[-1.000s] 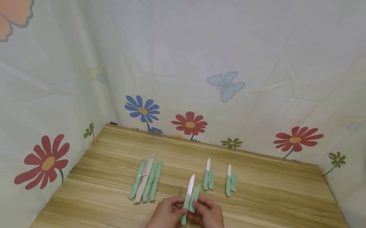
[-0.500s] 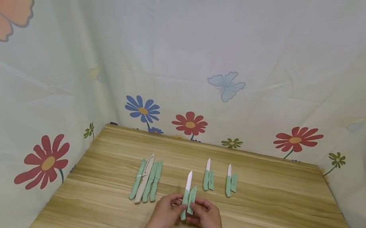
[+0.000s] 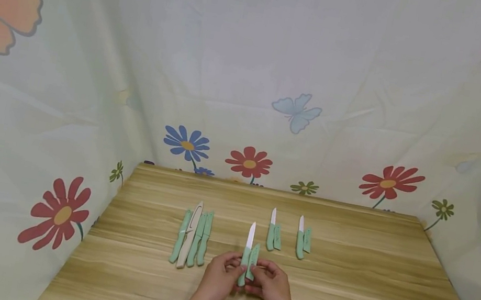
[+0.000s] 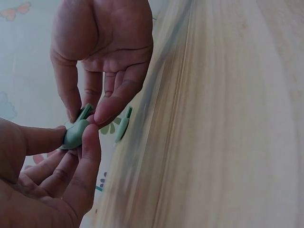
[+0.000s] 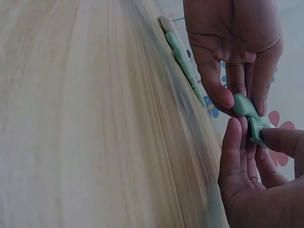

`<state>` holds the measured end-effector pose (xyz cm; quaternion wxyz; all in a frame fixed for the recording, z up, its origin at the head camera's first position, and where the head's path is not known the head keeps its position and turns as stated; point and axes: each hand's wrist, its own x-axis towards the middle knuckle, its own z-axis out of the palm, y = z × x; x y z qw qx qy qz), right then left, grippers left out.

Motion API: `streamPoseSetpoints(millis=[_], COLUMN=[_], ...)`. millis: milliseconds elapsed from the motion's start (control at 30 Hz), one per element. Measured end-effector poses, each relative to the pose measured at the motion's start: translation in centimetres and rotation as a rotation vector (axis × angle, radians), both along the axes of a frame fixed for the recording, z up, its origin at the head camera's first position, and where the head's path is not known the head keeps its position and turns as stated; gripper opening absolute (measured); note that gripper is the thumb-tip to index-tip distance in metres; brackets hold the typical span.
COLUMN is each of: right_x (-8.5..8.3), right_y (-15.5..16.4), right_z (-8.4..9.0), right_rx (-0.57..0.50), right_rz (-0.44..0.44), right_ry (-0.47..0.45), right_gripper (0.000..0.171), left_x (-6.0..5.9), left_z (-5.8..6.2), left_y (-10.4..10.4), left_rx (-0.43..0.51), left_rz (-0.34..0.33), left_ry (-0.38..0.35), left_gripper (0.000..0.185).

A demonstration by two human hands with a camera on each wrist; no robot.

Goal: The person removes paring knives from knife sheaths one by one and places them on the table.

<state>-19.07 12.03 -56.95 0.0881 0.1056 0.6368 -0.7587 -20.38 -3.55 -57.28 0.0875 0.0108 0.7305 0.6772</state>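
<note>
broadly, a pale curtain (image 3: 237, 54) with printed flowers and butterflies hangs behind and on both sides of a wood-grained table (image 3: 367, 277). above its near half two hands are close together: the left hand (image 3: 217, 280) pinches a green knife (image 3: 245, 262) by the handle, thumb on top, and the right hand (image 3: 273, 288) holds a green sheath (image 3: 254, 256) between thumb and fingers. to the left lies a row of four covered knives (image 3: 188, 241), one beige, three green; farther back to the right, an inner bare knife (image 3: 271, 237) and an outer bare knife (image 3: 300, 245) each have a cover beside them. the held knife points away from the person and looks light and stiff; its smooth handle, likely hard plastic, may slip a little, so the thick middle is where to take hold. the sheath is just beside the handle, whether touching i cannot tell; it seems thin and light, best pinched by its flat sides. smallest, the pale blade (image 3: 251, 235) is uncovered, probably sharp and perhaps brittle, so no place for fingers or sideways twisting.
</note>
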Motion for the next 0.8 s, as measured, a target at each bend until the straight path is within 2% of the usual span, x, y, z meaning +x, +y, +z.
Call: streamPoseSetpoints(millis=[233,467,800], right_x=[0.04,0.06,0.25], right_y=[0.02,-0.02,-0.32], right_z=[0.17,0.22,0.43], right_rx=[0.008,0.012,0.056], right_rz=[0.001,0.011,0.004], right_ry=[0.013,0.028,0.051], right_gripper=[0.039,0.043,0.042], left_x=[-0.27,-0.36,-0.35], left_z=[-0.10,-0.21,0.43], left_y=[-0.06,-0.18,-0.22], left_rx=[0.022,0.031,-0.022], left_rz=[-0.019,-0.036,-0.019], left_ry=[-0.021,-0.014,-0.001], left_gripper=[0.035,0.044,0.047])
